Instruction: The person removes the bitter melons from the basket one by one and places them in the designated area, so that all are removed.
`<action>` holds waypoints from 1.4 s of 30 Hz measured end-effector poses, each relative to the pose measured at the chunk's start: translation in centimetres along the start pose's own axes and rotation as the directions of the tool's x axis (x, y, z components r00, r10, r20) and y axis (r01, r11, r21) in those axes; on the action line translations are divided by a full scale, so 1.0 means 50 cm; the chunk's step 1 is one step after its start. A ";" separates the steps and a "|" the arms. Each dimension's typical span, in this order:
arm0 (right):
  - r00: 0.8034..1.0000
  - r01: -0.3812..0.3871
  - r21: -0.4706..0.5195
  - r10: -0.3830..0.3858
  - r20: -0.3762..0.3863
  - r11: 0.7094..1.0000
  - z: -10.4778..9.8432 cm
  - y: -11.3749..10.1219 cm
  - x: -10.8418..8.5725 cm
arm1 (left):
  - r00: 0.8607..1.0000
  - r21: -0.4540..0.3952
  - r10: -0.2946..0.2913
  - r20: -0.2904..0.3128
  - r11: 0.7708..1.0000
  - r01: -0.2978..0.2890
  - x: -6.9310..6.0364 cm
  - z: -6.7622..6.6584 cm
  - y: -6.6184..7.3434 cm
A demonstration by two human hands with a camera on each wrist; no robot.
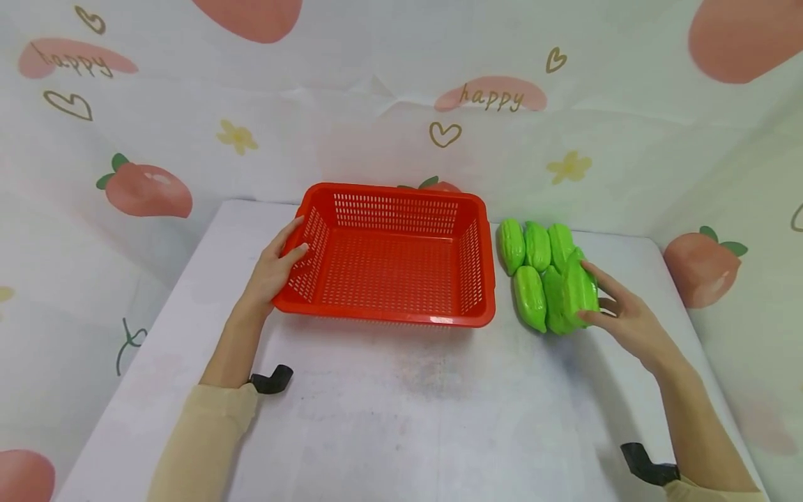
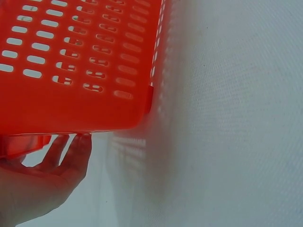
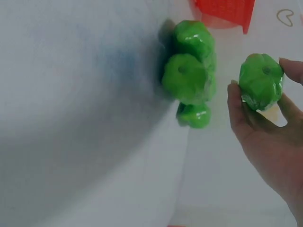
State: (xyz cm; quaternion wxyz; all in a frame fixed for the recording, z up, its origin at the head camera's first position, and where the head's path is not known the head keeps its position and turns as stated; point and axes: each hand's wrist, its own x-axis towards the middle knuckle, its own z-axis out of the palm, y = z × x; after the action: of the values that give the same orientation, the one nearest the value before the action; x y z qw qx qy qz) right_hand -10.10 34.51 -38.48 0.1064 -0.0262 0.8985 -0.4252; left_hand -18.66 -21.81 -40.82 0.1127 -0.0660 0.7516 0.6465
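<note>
A red plastic basket (image 1: 389,317) with slotted walls stands upright on the white table. My left hand (image 1: 274,270) grips its left rim, the thumb over the edge and the fingers outside; in the left wrist view the fingers (image 2: 78,153) lie beside the basket wall (image 2: 71,111). To the right of the basket, my right hand (image 1: 627,317) holds a shiny green ribbed fruit (image 1: 580,293) between thumb and fingers. The right wrist view shows this lobed fruit (image 3: 261,80) raised, apart from the others. Several like it (image 1: 530,296) lie in two rows between basket and hand.
A white cloth printed with peaches, hearts and "happy" (image 1: 489,94) hangs behind the table. The white tabletop (image 1: 401,404) stretches in front of the basket. A black strap end (image 1: 272,380) sticks out at the left wrist, another (image 1: 649,467) at the right.
</note>
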 end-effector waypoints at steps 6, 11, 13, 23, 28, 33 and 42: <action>0.998 -0.062 0.037 0.063 -0.013 0.997 -0.016 0.028 -0.005 | 1.000 -0.005 -0.005 0.008 1.000 0.005 -0.022 0.010 0.033; 0.995 -0.096 0.050 0.097 -0.018 0.994 -0.023 0.044 -0.005 | 1.000 -0.002 -0.009 0.009 1.000 0.009 -0.024 0.012 0.034; 0.995 -0.101 0.043 0.102 -0.021 0.994 -0.023 0.049 -0.004 | 1.000 0.001 -0.010 0.009 1.000 0.010 -0.017 0.009 0.027; 0.993 -0.119 0.006 0.119 -0.005 0.993 -0.020 0.076 -0.002 | 1.000 -0.005 0.003 0.010 1.000 -0.003 0.013 -0.004 -0.014; 0.993 -0.112 -0.046 0.113 0.023 0.993 -0.019 0.097 0.007 | 1.000 0.009 0.021 0.000 1.000 -0.021 0.011 -0.002 -0.013; 0.996 -0.085 -0.057 0.087 0.029 0.995 -0.012 0.115 0.015 | 1.000 0.011 0.023 0.003 1.000 -0.023 0.012 0.000 -0.014; 0.995 -0.078 -0.076 0.083 0.061 0.994 -0.006 0.126 0.023 | 1.000 0.000 0.016 0.004 1.000 -0.016 0.015 -0.002 -0.018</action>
State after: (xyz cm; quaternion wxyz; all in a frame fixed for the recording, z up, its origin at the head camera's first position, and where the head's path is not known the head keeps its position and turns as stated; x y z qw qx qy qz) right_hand -11.04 38.58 -43.34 0.1510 -0.0073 0.9099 -0.3864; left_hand -19.19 -22.03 -41.88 0.1092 -0.0587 0.7520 0.6474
